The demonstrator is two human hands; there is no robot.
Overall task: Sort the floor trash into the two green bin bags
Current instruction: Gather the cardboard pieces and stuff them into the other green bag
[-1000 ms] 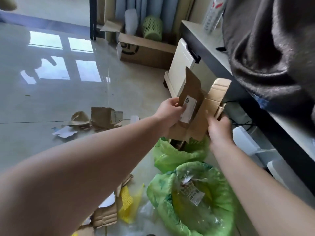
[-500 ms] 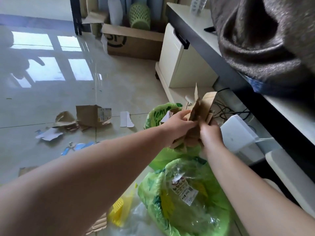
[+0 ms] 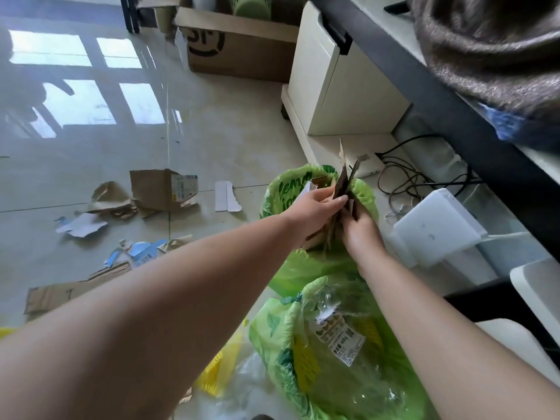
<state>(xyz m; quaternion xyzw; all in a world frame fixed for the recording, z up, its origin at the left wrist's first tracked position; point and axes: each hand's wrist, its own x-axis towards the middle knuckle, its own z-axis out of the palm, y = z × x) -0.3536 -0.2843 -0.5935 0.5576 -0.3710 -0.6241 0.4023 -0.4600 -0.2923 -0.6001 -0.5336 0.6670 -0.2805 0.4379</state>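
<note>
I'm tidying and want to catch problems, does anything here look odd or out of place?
Yes. Torn cardboard scraps and paper bits lie scattered on the floor. Both hands, left hand and right hand, squeeze folded cardboard into the far green bag, and it juts above the rim.

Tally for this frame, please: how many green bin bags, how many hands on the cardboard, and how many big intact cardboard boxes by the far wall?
Green bin bags: 2, the far bag and the near bag
Hands gripping the folded cardboard: 2, left hand and right hand
Big cardboard box: 1
Total: 5
</note>
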